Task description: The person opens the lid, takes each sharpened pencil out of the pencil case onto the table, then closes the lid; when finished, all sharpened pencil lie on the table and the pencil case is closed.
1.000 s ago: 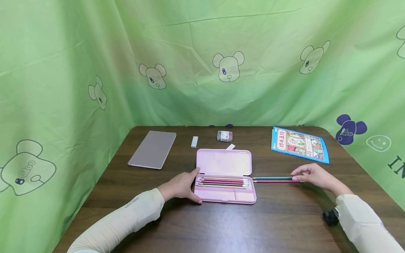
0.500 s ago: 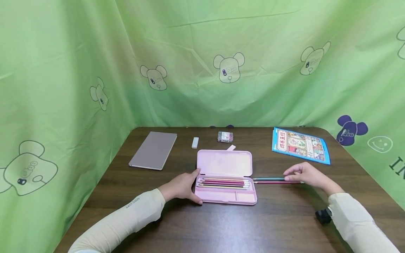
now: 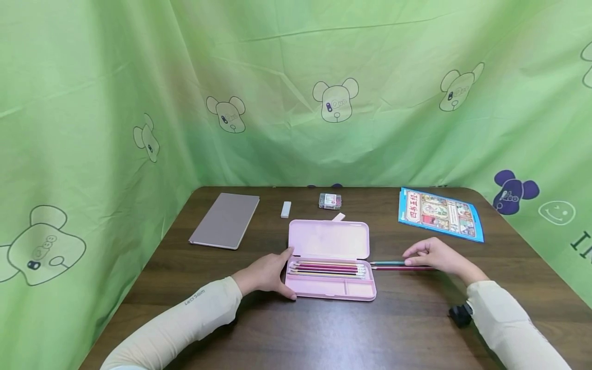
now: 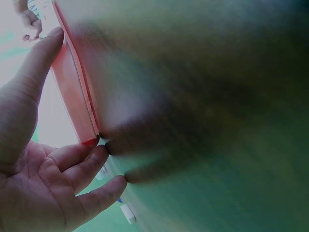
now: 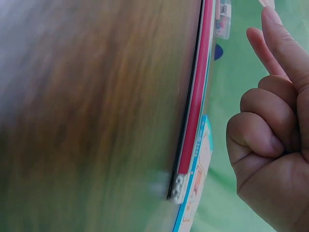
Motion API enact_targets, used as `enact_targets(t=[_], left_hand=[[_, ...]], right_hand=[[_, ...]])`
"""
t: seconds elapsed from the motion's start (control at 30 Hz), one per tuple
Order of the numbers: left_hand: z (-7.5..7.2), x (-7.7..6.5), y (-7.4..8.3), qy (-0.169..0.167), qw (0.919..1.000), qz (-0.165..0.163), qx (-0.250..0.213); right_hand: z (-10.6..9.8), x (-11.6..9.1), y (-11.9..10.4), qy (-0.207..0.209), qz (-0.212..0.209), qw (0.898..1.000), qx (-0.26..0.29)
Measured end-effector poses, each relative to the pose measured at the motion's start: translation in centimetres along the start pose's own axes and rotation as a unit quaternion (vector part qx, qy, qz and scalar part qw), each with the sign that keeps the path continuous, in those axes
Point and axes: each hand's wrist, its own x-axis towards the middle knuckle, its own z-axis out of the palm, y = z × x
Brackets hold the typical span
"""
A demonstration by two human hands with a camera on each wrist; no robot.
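Note:
My left hand (image 3: 265,272) grips the left end of an open pink pencil case (image 3: 296,289), thumb at the front and fingers at the back corner. In the left wrist view the thumb lies along the case's side wall (image 4: 72,92). Several pencils (image 3: 328,267) lie in its long compartment. To its right, a teal pencil (image 3: 387,263) and a dark red pencil (image 3: 393,268) lie side by side on the table. Over their right part is my right hand (image 3: 439,255), thumb and index finger extended and apart, other fingers curled, nothing visible between them.
A grey notebook (image 3: 225,221) lies at the left, and a blue-edged book (image 3: 441,213) at the right. Behind the case are a white eraser (image 3: 285,209), a small clear box (image 3: 330,201) and another white piece (image 3: 339,217). A green curtain (image 3: 277,144) hangs behind the table.
My right hand has moved left along the two pencils, toward the pencil case, covering more of the teal one. My left hand keeps its place on the case.

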Motion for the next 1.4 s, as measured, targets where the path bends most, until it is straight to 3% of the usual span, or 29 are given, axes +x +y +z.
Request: enact_targets(t=[0.27, 0.7, 1.13, 1.4], left_hand=[[0.0, -0.1, 0.1, -0.005, 1.0, -0.002, 0.002], [0.0, 0.0, 0.0, -0.001, 1.0, 0.001, 0.0], [0.0, -0.1, 0.0, 0.001, 1.0, 0.002, 0.002], [0.0, 0.0, 0.0, -0.005, 1.0, -0.006, -0.003]], right_hand=[[0.5, 0.8, -0.3, -0.005, 0.006, 1.0, -0.004], [2.1, 1.2, -2.1, -0.027, -0.04, 0.998, 0.042], [3.8, 2.4, -3.5, -0.047, -0.102, 0.992, 0.054], [4.9, 3.4, -4.4, -0.069, -0.106, 0.991, 0.051]])
